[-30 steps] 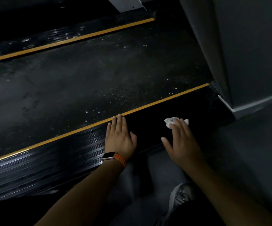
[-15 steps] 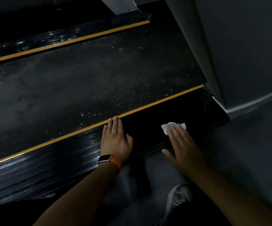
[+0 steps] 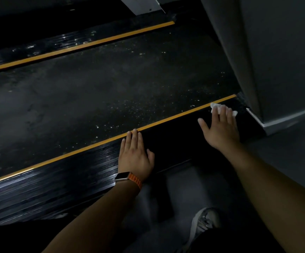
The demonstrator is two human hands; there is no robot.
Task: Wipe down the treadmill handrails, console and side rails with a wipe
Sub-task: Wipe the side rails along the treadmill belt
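The right hand (image 3: 221, 128) lies flat, fingers straight, pressing the wipe (image 3: 215, 106) onto the near side rail (image 3: 66, 176) at centre right, beside the grey cover (image 3: 275, 61). The fingers hide most of the wipe; only its edges show. The left hand (image 3: 135, 156) rests flat and released on the rail, fingertips touching the yellow stripe. The dim light obscures the speckled belt (image 3: 93, 92). The lower frame edge cuts off a shoe (image 3: 204, 223).
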